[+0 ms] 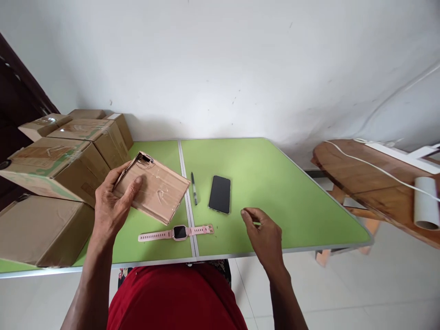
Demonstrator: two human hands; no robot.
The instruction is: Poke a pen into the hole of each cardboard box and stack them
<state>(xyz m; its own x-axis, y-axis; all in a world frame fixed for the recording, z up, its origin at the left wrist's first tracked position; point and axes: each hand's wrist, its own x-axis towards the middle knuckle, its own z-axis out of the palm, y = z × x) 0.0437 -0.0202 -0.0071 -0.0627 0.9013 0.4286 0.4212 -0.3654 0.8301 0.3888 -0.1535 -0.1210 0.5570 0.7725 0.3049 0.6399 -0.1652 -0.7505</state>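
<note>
My left hand (pixel 115 197) grips a small, flat cardboard box (pixel 160 188) by its left end, thumb on top. The box is tilted above the green table, and one corner has a torn, dark opening. Over the table's right half, my right hand (pixel 264 233) is closed in a pinch; whether anything tiny is between the fingertips cannot be made out. Left of that hand lies a black smartphone (pixel 220 195), screen up. A pen (pixel 194 189) rests beside the phone. Nearer to me, a pink smartwatch (pixel 179 232) is stretched out flat across the table's seam.
Several cardboard boxes (pixel 51 158) are stacked on the left of the green table (pixel 282 183), against the white wall. To the right stands a brown wooden table (pixel 364 172) with a white cable (pixel 374 166) and a white paper roll (pixel 426 204).
</note>
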